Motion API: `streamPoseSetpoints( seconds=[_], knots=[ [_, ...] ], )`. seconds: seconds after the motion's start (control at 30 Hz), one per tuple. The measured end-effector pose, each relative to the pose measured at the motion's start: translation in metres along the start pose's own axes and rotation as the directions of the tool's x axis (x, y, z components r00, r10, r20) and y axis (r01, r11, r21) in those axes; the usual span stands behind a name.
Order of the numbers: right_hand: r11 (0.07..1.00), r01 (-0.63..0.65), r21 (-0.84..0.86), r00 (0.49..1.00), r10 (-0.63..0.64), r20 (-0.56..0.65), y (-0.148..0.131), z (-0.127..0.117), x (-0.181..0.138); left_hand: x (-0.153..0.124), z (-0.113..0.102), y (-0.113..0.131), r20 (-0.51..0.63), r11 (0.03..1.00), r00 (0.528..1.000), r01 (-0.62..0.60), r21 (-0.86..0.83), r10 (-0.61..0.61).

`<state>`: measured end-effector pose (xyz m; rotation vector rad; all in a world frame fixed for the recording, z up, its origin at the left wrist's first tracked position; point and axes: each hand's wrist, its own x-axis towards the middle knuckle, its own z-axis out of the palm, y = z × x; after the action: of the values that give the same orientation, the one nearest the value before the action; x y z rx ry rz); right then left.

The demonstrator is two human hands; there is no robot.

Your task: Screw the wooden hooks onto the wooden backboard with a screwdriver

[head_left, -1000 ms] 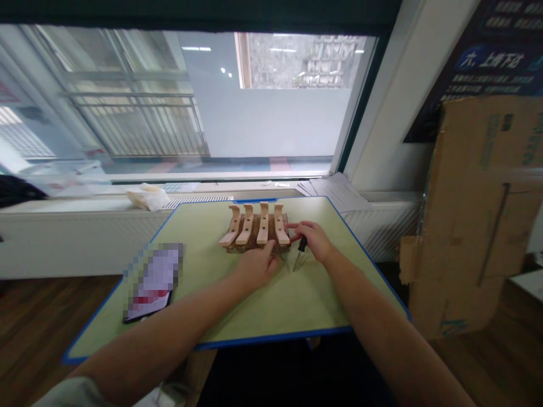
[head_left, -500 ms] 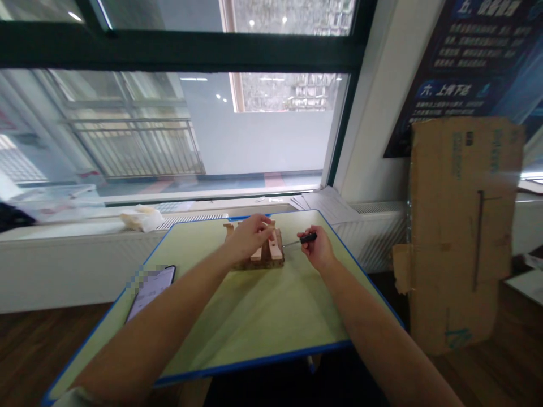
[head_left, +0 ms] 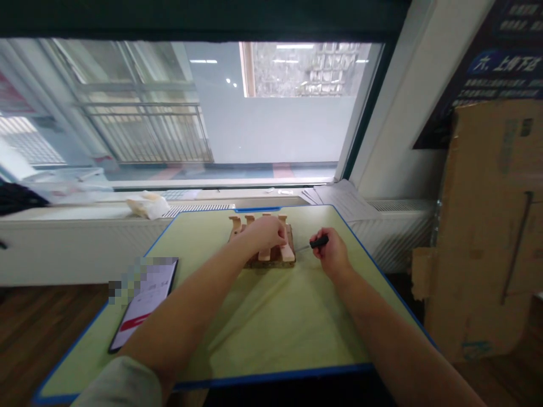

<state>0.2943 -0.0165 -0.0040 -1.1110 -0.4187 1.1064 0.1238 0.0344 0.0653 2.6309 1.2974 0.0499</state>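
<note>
A wooden rack (head_left: 283,253) with several pale upright pegs on a darker base lies at the far middle of the green table (head_left: 271,316). My left hand (head_left: 266,234) rests on top of the pegs, fingers curled over them. My right hand (head_left: 331,252) is just right of the rack, closed on a small black-handled screwdriver (head_left: 318,242) whose thin metal tip points left toward the rack's right end.
A phone (head_left: 142,298) lies on the table's left side. A crumpled white cloth (head_left: 146,204) and some papers (head_left: 339,195) sit on the window sill behind. A large cardboard sheet (head_left: 487,226) leans at the right. The table has a blue rim.
My left hand moved from the rack's near edge up onto the pegs. My right hand turned the screwdriver from pointing down at the table to pointing sideways at the rack.
</note>
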Motion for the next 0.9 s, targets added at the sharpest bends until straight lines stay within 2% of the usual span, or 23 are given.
streamPoseSetpoints(
  seconds=[0.23, 0.4, 0.5, 0.7, 0.9],
  knots=[
    [0.999, 0.018, 0.027, 1.0, -0.018, 0.003, -0.005, 0.0003, -0.0053, 0.001, -0.001, -0.0048, -0.129, 0.999, 0.991, 0.035, -0.008, -0.035],
    [0.993, 0.12, -0.011, 0.99, -0.119, 0.074, -0.0054, 0.0008, -0.0066, -0.0011, 0.0027, -0.0023, -0.021, 0.996, 0.999, 0.044, 0.082, -0.042],
    [0.992, 0.122, -0.027, 0.989, -0.119, 0.083, -0.0027, 0.0015, -0.0074, -0.0031, 0.0041, -0.0002, 0.032, 0.996, 0.999, 0.03, 0.083, -0.032],
    [0.993, 0.115, -0.004, 0.991, -0.114, 0.075, -0.0014, 0.001, -0.006, -0.0037, 0.005, -0.0005, -0.069, 0.996, 0.998, -0.002, 0.09, 0.008],
    [0.996, 0.094, 0.004, 0.994, -0.094, 0.051, -0.0055, 0.0014, -0.006, -0.005, 0.0054, 0.0013, -0.081, 0.99, 0.997, 0.002, 0.14, 0.01]
  ],
)
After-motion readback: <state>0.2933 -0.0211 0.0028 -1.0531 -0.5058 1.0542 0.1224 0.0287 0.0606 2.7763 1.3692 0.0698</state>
